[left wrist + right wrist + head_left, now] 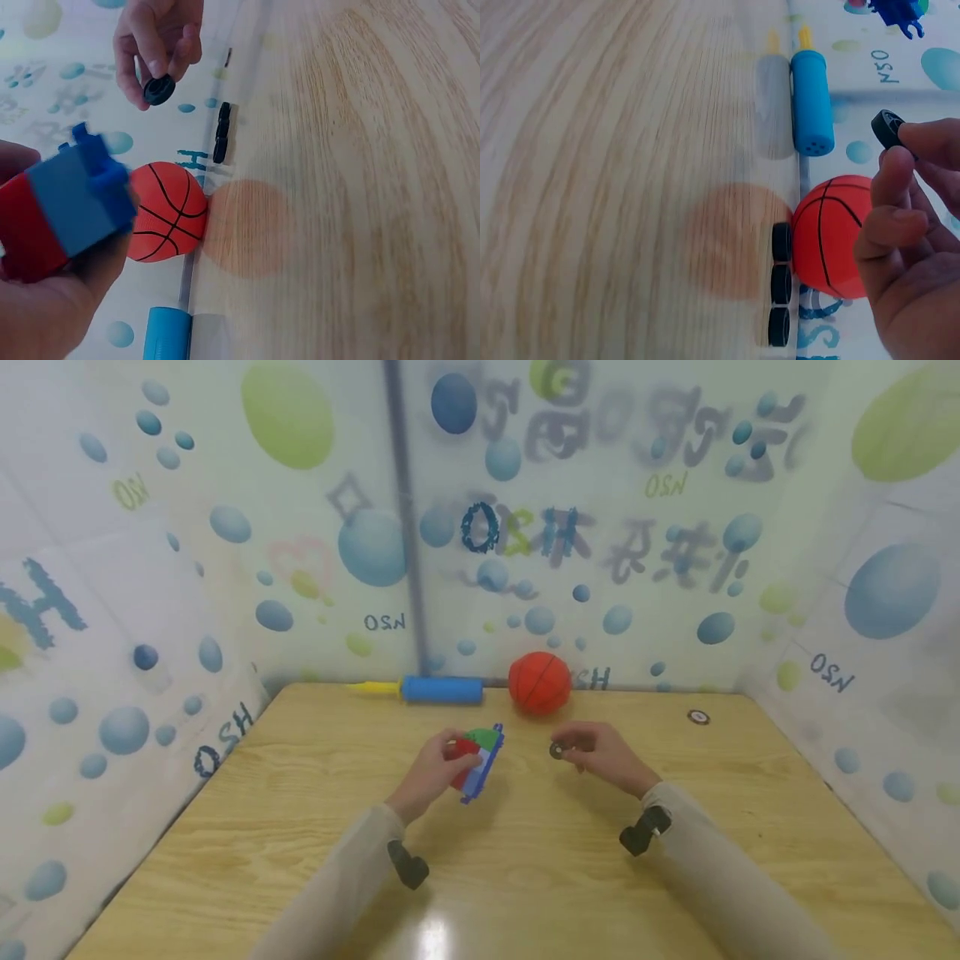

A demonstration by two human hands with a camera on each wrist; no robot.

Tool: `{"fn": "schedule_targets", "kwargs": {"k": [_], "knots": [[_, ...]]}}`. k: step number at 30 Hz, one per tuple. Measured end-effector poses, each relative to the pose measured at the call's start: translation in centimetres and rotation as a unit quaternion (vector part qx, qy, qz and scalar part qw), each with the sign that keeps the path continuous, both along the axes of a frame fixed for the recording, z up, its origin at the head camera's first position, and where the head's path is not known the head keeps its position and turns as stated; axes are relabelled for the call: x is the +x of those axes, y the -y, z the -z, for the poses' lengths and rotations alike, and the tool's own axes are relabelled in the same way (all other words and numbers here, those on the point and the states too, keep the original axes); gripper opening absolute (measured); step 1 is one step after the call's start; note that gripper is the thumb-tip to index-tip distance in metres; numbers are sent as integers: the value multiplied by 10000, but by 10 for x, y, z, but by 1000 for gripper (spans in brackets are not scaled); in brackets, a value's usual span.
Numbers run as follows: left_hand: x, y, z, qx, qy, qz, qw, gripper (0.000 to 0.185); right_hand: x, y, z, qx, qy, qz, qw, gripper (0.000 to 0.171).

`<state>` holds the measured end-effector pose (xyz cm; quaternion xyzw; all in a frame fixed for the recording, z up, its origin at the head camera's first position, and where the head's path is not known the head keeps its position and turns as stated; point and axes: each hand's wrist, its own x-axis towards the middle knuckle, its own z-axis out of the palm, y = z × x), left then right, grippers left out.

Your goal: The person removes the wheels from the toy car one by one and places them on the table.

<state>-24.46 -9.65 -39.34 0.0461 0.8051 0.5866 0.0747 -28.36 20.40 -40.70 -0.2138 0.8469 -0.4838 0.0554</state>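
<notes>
My left hand (431,768) grips a toy block car body (486,762) with red, green and light blue blocks on a blue base. In the left wrist view the body's blue base (112,187) faces away from the palm, with small lugs on it. My right hand (603,756) pinches a small black toy wheel (887,129) between thumb and fingertips, to the right of the car body and apart from it. Three more black wheels (780,285) stand in a row on the table beyond, hidden behind the right hand in the head view.
A red toy basketball (539,683) sits at the table's back edge. Left of it lies a blue pump (444,690) with a yellow tip. A small round disc (698,717) lies at the back right. Patterned walls (330,635) enclose the wooden table (300,760) at the back and sides.
</notes>
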Motion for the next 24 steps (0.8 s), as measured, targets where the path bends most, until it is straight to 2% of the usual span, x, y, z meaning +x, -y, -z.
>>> {"fn": "schedule_targets", "kwargs": {"k": [4, 11, 17, 24], "knots": [[-1, 0, -1, 78, -217, 152, 9996, 42, -3, -7, 0, -11, 11, 200, 9998, 31], [2, 1, 1, -200, -147, 75, 9997, 50, -5, -16, 3, 123, 85, 291, 9995, 32], [1, 1, -1, -209, -238, 29, 9995, 50, -10, -29, 4, 225, -16, 353, 9991, 31], [2, 0, -4, -223, -270, 49, 9994, 47, -10, -37, -2, 420, 111, 475, 9979, 31]]}}
